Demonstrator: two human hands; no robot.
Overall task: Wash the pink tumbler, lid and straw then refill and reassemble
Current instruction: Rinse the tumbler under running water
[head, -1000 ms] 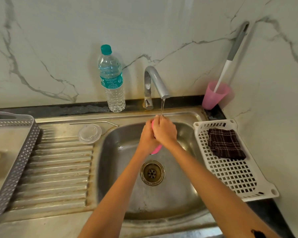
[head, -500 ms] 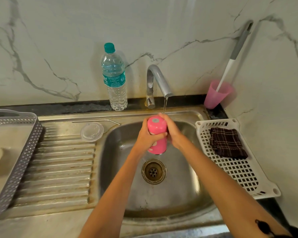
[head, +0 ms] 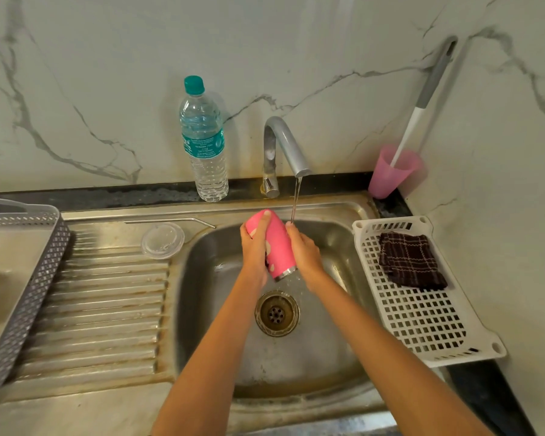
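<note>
One tumbler [head: 279,247], lid [head: 162,240], straw [head: 170,220], bottle [head: 205,152], cloth [head: 411,261]; two trays [head: 29,294] [head: 422,319]; perhaps one brush [head: 422,108].

Near basin [head: 296,366] and drainboard [head: 101,309] passable; tap [head: 283,143], bottle [head: 205,146] block far edge, lid [head: 161,240], straw [head: 170,220] far-left, basket [head: 422,309] right, tray [head: 29,278] left.
</note>
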